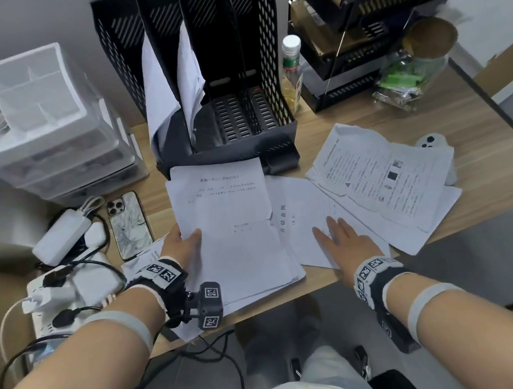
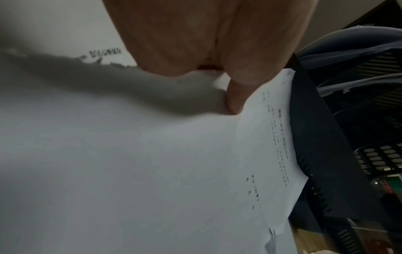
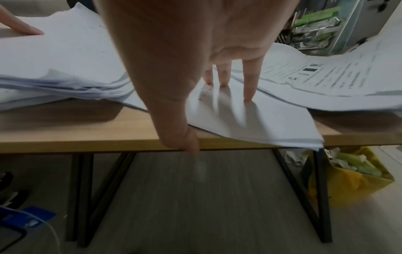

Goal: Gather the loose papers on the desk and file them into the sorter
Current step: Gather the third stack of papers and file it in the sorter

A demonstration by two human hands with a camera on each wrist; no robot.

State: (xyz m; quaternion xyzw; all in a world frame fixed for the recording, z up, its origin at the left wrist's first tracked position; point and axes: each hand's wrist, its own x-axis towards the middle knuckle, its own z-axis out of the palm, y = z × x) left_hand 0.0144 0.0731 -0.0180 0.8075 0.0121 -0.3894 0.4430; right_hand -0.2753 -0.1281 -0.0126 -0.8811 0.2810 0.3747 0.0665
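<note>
A black mesh sorter (image 1: 234, 69) stands at the back of the desk, with white sheets (image 1: 172, 82) in its two left slots. My left hand (image 1: 185, 239) grips a stack of white papers (image 1: 230, 226) by its left edge, thumb on top; the left wrist view shows the thumb (image 2: 234, 96) pressing the top sheet (image 2: 152, 171). My right hand (image 1: 340, 236) lies flat, fingers straight, on a second batch of papers (image 1: 303, 221) near the desk's front edge; its fingertips (image 3: 248, 96) touch the sheet (image 3: 272, 120). More printed sheets (image 1: 387, 176) lie to the right.
White plastic drawers (image 1: 39, 123) stand at the left, with a phone (image 1: 129, 224), chargers and a power strip (image 1: 68, 289) in front. A bottle (image 1: 292, 72), black trays (image 1: 360, 48) and a lidded jar (image 1: 419, 63) are at the back right. A white remote (image 1: 431, 144) lies by the right sheets.
</note>
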